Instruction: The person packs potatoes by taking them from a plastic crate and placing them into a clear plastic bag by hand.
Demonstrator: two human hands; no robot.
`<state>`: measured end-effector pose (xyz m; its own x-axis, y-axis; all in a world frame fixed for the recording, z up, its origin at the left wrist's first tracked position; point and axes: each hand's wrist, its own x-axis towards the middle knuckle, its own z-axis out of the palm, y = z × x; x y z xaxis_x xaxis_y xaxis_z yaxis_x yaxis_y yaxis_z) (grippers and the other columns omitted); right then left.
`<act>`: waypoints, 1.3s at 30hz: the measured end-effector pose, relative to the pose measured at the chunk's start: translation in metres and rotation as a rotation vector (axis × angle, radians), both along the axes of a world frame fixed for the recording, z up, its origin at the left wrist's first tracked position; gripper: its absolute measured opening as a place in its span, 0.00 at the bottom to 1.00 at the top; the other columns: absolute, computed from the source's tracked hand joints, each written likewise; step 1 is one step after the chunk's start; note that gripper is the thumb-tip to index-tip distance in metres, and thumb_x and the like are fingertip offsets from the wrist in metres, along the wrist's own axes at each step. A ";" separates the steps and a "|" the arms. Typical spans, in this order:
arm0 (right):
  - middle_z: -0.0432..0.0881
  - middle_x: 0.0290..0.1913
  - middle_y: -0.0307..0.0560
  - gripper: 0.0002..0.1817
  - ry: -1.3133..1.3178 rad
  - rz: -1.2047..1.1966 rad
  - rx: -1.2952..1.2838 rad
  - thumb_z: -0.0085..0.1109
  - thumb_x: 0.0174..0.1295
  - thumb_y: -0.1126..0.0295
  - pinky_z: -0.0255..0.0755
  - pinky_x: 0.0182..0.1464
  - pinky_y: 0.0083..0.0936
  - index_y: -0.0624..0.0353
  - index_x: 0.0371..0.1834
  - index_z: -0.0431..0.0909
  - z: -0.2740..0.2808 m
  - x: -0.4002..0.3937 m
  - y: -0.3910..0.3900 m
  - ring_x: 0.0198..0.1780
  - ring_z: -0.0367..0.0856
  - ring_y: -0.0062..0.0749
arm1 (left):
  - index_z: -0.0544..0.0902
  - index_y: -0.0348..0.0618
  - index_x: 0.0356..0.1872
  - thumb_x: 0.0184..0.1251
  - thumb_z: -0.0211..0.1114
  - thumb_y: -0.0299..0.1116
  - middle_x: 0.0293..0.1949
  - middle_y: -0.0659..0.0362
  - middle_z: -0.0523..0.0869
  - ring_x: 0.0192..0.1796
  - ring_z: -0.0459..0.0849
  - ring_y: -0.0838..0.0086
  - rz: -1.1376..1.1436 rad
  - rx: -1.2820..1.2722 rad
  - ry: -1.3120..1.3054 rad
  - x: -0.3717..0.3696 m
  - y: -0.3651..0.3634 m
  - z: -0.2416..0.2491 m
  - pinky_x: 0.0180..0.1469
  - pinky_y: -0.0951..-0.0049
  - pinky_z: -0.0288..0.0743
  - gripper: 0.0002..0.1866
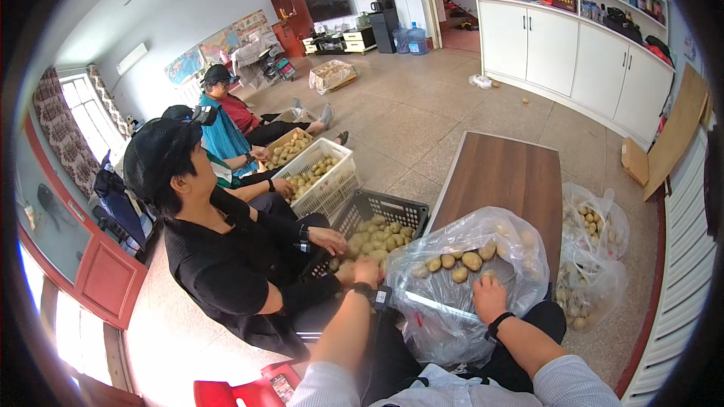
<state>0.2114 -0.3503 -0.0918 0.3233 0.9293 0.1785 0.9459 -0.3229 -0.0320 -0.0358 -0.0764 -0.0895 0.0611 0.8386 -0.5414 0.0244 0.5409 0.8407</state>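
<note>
My left hand reaches over the near edge of a dark grey plastic crate heaped with potatoes. Its fingers are too small and indistinct to make out, and a co-worker's hand lies right beside it. My right hand is inside the mouth of a large clear plastic bag, with its fingers curled around a potato. Several loose potatoes lie in the bag just beyond that hand. The bag rests on the near end of a brown wooden table and hangs down over my lap.
At my left a co-worker in black sits with both hands at the crate. Beyond are a white crate of potatoes and two more seated people. Filled plastic bags stand on the floor right of the table. A red stool is at lower left.
</note>
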 end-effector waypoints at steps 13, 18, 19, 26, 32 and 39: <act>0.75 0.43 0.52 0.12 0.134 0.011 -0.025 0.57 0.54 0.69 0.77 0.34 0.47 0.53 0.43 0.74 -0.015 -0.001 -0.007 0.34 0.83 0.50 | 0.76 0.37 0.50 0.66 0.59 0.31 0.38 0.52 0.81 0.30 0.82 0.66 -0.073 0.055 -0.036 0.013 -0.018 0.024 0.27 0.69 0.80 0.14; 0.75 0.44 0.57 0.17 0.273 -0.044 -0.100 0.57 0.55 0.68 0.76 0.43 0.48 0.54 0.50 0.73 -0.018 0.000 -0.006 0.43 0.81 0.55 | 0.76 0.36 0.50 0.67 0.57 0.32 0.38 0.54 0.80 0.29 0.82 0.67 -0.128 0.085 -0.079 0.023 -0.030 0.038 0.27 0.69 0.80 0.14; 0.75 0.44 0.57 0.17 0.273 -0.044 -0.100 0.57 0.55 0.68 0.76 0.43 0.48 0.54 0.50 0.73 -0.013 -0.002 -0.005 0.43 0.81 0.55 | 0.76 0.36 0.50 0.67 0.57 0.32 0.38 0.54 0.80 0.29 0.82 0.67 -0.128 0.085 -0.079 0.025 -0.033 0.041 0.27 0.69 0.80 0.14; 0.78 0.45 0.63 0.23 0.690 -0.039 0.169 0.59 0.61 0.63 0.73 0.49 0.47 0.59 0.57 0.70 -0.013 -0.003 0.007 0.47 0.78 0.60 | 0.75 0.37 0.51 0.67 0.57 0.33 0.39 0.56 0.79 0.29 0.81 0.70 -0.357 0.041 -0.134 0.039 -0.050 0.056 0.27 0.71 0.78 0.15; 0.81 0.44 0.63 0.22 1.146 -0.092 0.166 0.56 0.66 0.56 0.72 0.50 0.42 0.65 0.52 0.72 0.014 -0.022 0.034 0.47 0.81 0.52 | 0.72 0.37 0.54 0.68 0.59 0.39 0.45 0.53 0.79 0.31 0.81 0.70 -0.554 0.020 -0.104 0.044 -0.058 0.060 0.31 0.69 0.78 0.20; 0.80 0.33 0.49 0.22 1.279 0.078 0.204 0.48 0.71 0.54 0.69 0.26 0.27 0.62 0.57 0.70 0.009 -0.039 0.069 0.23 0.76 0.30 | 0.69 0.38 0.59 0.71 0.59 0.47 0.50 0.51 0.78 0.33 0.84 0.67 -0.754 -0.096 -0.096 0.054 -0.074 0.074 0.31 0.70 0.77 0.26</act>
